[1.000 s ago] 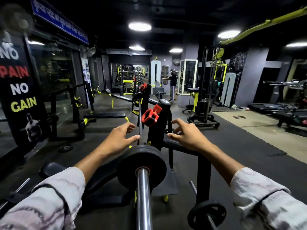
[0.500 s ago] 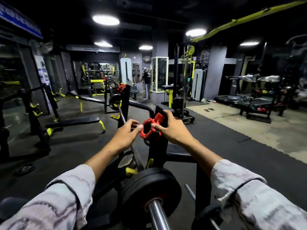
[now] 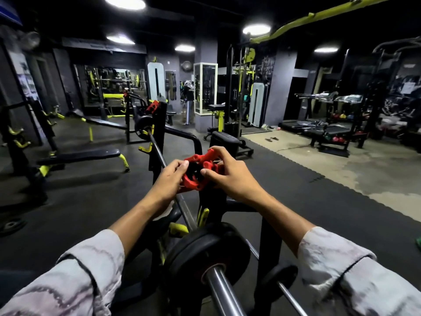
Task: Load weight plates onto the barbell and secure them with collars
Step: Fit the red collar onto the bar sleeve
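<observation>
Both hands are on the red collar [image 3: 197, 173], which sits up at the top of the black rack post [image 3: 213, 201], above and beyond the near plate [image 3: 206, 254]. The left hand [image 3: 169, 182] pinches its left edge with fingertips and thumb; the right hand [image 3: 230, 176] curls over its right side, thumb pressed against the inner ring. Both grips are closed on the collar, though how firmly cannot be told. To do this step well, lift the collar straight off the post, squeeze its lever open, and bring it down to the bare sleeve [image 3: 224, 293] so the hole meets the bar end squarely; then slide it flush against the plate before letting the clamp close. The collar is a chunky red plastic ring with a dark bore and ribbed outer lugs. A second red collar [image 3: 152, 106] sits on the far post.
</observation>
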